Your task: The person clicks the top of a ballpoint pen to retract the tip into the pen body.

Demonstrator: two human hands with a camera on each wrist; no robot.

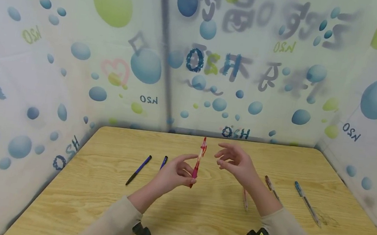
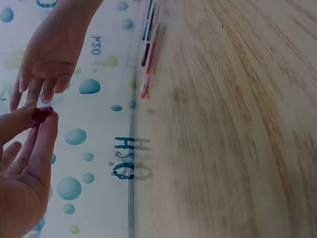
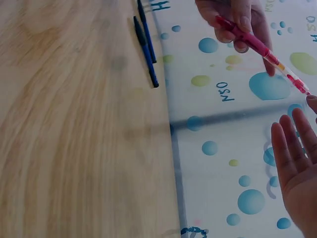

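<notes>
A red pen with a clear barrel point(image 1: 199, 160) stands nearly upright above the table. My left hand point(image 1: 176, 173) pinches it near its lower, pink end between thumb and fingers. To the right of the pen my right hand point(image 1: 237, 162) is raised, its fingers loosely bent and holding nothing. The right wrist view shows the slanting pink pen point(image 3: 257, 44) with the left hand point(image 3: 237, 20) at one end. There the right hand's thumb point(image 3: 312, 102) appears close to the other end; whether they touch I cannot tell. In the left wrist view, fingers hide most of the pen.
On the wooden table point(image 1: 210, 230), two blue pens point(image 1: 139, 170) lie at the left, one partly behind the left hand. To the right lie a light red pen point(image 1: 245, 199), a dark red pen point(image 1: 272, 188) and a teal pen point(image 1: 306, 202). Patterned curtains point(image 1: 191, 94) surround the table.
</notes>
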